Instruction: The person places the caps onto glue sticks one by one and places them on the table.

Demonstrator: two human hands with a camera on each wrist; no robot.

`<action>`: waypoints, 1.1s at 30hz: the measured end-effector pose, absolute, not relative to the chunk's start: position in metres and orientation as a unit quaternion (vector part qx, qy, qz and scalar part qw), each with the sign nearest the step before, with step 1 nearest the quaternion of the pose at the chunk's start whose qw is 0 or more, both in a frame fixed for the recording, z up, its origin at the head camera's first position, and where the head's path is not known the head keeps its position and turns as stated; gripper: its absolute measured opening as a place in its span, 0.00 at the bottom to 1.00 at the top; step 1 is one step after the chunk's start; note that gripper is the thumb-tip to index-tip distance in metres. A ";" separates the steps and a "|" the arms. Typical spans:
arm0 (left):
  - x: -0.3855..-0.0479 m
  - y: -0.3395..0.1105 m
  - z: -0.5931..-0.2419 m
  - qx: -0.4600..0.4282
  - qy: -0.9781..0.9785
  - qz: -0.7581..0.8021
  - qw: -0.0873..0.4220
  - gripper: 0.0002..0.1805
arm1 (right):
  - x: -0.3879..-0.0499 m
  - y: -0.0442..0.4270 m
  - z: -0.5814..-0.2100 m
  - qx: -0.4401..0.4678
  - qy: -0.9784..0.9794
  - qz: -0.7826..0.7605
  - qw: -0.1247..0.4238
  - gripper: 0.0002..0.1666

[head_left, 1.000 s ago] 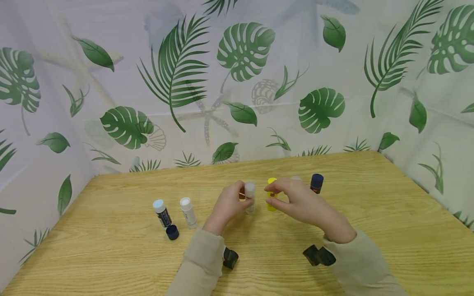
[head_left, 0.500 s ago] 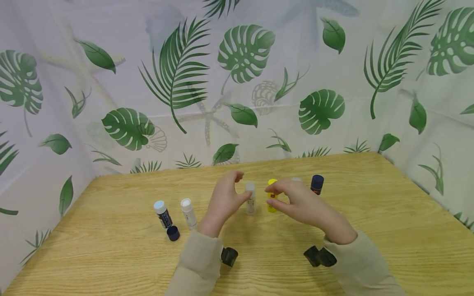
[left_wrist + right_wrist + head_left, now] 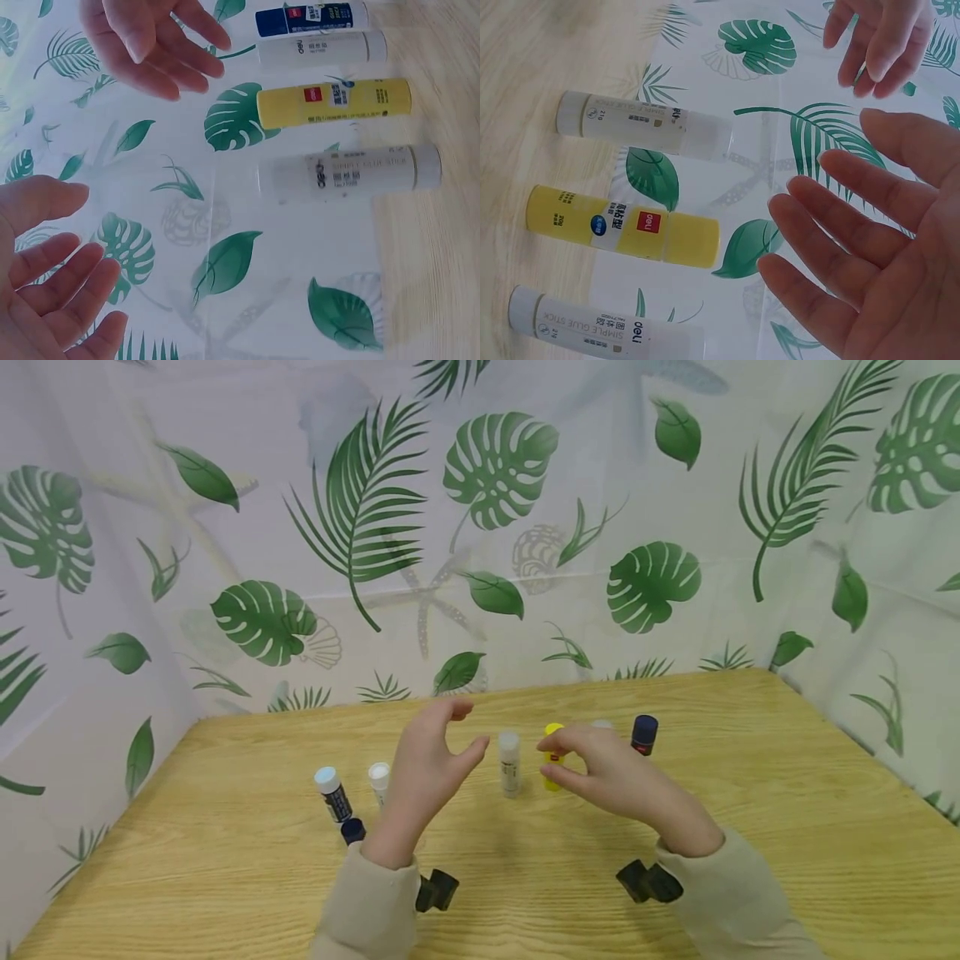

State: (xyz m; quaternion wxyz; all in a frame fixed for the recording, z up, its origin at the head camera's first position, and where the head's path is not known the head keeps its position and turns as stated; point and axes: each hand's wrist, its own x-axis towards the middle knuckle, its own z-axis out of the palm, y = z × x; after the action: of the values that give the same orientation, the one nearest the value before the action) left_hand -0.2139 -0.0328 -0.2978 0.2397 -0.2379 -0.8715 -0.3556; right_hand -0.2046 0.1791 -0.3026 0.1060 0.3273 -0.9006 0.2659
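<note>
Our left hand [image 3: 426,764] and right hand [image 3: 603,768], fingers relaxed, hold nothing at the head view's lower centre; a white stick [image 3: 510,767] stands between. Left wrist view, right side: it looks light, stiff, slippery. Right wrist view, left side: yellow stick [image 3: 622,227]; we'd pinch either mid-length.

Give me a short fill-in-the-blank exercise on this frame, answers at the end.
1. The glue stick nearest the fingertips of the right hand is coloured ____.
2. In the right wrist view, the red label on it carries the brand name ____.
3. The left hand is holding ____.
4. In the head view, the stick farthest right has a top coloured ____.

Missing words: yellow; deli; nothing; dark blue.
</note>
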 end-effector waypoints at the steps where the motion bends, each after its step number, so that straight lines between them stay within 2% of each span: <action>1: -0.212 -0.035 -0.298 -0.237 -0.873 -0.353 0.239 0.19 | -0.204 0.179 -0.303 0.326 -0.901 0.265 0.105 0.12; 19: -0.207 -0.098 -0.312 -0.175 -0.915 -0.302 0.204 0.21 | -0.203 0.179 -0.303 0.317 -0.906 0.262 0.098 0.13; 33: -0.221 -0.114 -0.329 -0.131 -0.940 -0.303 0.087 0.29 | -0.202 0.178 -0.304 0.320 -0.908 0.257 0.090 0.14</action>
State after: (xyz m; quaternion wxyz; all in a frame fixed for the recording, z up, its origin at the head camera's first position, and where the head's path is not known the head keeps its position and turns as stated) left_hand -0.2210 -0.1136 -0.3295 0.0871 -0.1311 -0.9398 -0.3034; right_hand -0.2023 0.1779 -0.3042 0.0898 0.3195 -0.9076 0.2572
